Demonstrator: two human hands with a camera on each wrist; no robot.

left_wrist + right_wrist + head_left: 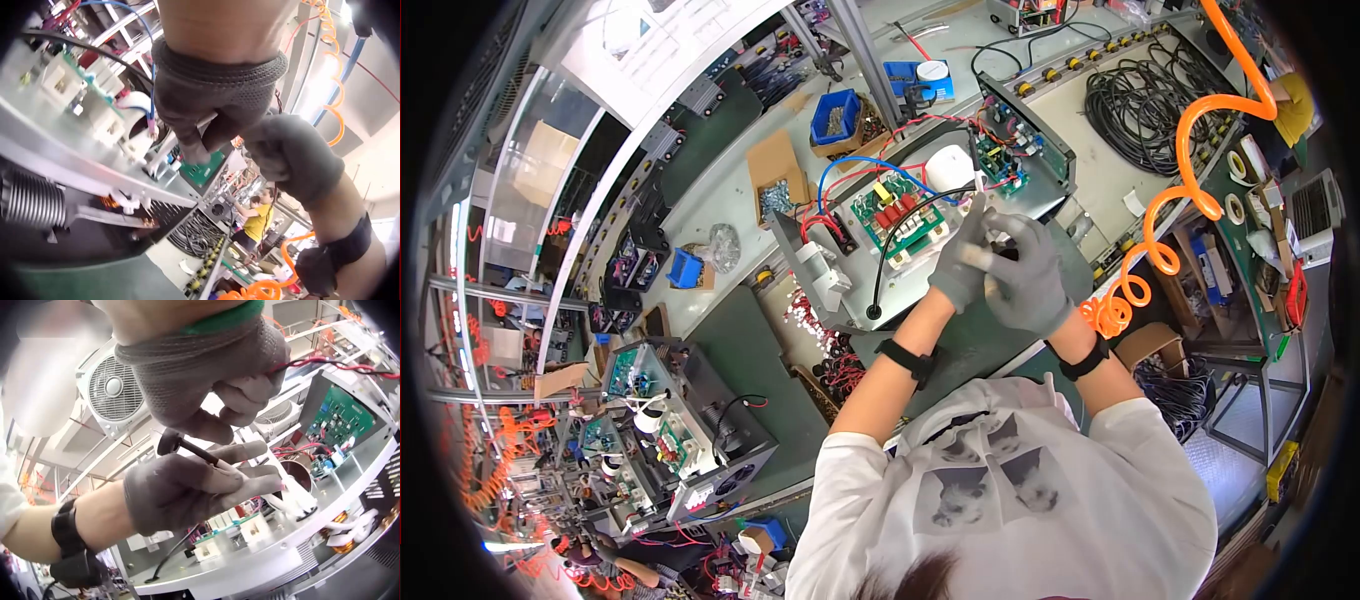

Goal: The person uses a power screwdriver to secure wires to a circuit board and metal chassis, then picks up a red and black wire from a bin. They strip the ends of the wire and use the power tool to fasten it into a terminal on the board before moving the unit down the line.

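Both hands wear grey gloves and meet over an open metal chassis. My left hand pinches a slim black stem with a round dark end, seen in the right wrist view. Curled beside it, my right hand grips a twisted red-and-black wire, which trails off to the right in the right wrist view. Close by in the chassis are a green circuit board with red parts, a white cylinder and an arching black cable. The glove fingers partly hide the held pieces.
An orange coiled hose hangs on the right. Coiled black cable lies on the conveyor behind it. Blue bins and a cardboard box of screws stand beyond the chassis. Another open unit is at left.
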